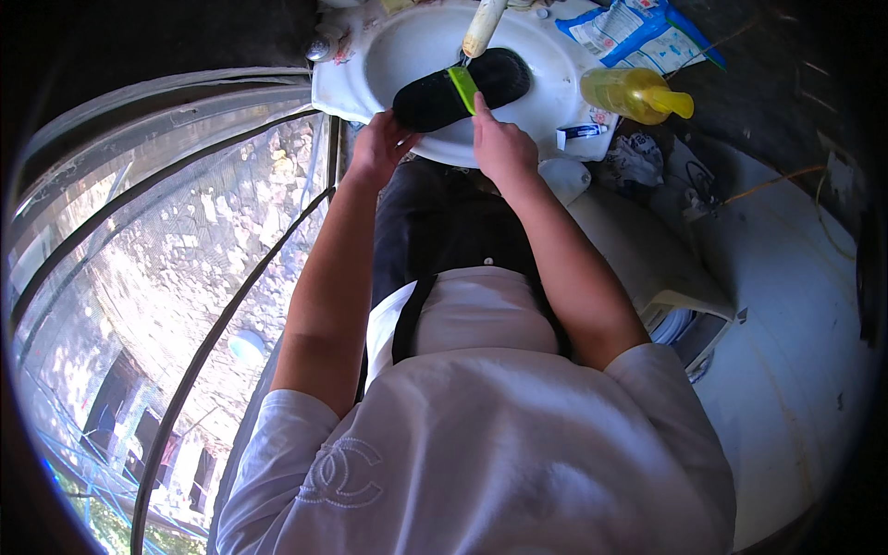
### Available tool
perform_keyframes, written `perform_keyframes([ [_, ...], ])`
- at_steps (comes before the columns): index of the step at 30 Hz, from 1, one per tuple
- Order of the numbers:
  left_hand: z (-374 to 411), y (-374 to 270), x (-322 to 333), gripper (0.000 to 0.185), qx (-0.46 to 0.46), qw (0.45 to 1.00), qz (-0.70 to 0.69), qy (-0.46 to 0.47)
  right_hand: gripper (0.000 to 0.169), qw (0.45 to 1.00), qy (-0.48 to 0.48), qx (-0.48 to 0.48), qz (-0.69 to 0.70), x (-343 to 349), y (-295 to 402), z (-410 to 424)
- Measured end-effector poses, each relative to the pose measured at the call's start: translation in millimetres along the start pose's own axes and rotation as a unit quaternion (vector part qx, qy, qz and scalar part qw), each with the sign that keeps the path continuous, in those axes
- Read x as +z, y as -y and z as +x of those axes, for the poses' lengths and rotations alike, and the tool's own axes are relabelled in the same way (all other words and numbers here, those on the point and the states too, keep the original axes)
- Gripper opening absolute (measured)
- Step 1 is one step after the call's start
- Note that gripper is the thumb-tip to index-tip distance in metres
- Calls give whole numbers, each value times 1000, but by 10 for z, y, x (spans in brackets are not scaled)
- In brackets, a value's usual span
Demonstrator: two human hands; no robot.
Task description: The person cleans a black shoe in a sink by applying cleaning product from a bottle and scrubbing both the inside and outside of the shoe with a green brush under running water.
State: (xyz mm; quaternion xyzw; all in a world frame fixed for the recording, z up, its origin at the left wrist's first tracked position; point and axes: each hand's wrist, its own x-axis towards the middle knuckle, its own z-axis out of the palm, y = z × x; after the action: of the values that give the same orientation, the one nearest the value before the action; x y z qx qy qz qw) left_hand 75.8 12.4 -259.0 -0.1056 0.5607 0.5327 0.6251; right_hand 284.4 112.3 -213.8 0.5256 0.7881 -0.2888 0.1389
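A black shoe or slipper [424, 103] lies slantwise over the white washbasin [388, 52], under the faucet [484, 28]. My left hand [378, 149] grips its near left end at the basin's front rim; the fingertips are partly hidden. In my right hand [505, 147] is a bright green brush [463, 90], with the index finger laid along its back. The brush rests across the middle of the black shoe or slipper; its bristles are hidden beneath it.
Right of the basin lie a yellow pump bottle [617, 94], a blue and white packet [628, 31] and a small tube [581, 132] on the rim. A crumpled plastic bag [637, 159] sits lower right. A screened window [208, 229] is at the left.
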Motion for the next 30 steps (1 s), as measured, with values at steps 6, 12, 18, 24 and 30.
perform_keyframes([
  [6,36,64,-45,42,26,999,44,7,66,988,43,-146,41,88,252,-279],
  [12,66,99,93,52,57,991,98,-70,61,998,7,50,-47,35,-429,80],
  [18,27,-18,-37,54,122,972,176,-94,58,993,-1,-110,37,79,-100,-106],
  [24,58,41,56,85,210,912,328,-127,54,992,-1,-118,40,21,-86,-93],
  [30,106,-91,-16,81,165,955,234,-71,50,998,16,59,12,-116,-316,124],
])
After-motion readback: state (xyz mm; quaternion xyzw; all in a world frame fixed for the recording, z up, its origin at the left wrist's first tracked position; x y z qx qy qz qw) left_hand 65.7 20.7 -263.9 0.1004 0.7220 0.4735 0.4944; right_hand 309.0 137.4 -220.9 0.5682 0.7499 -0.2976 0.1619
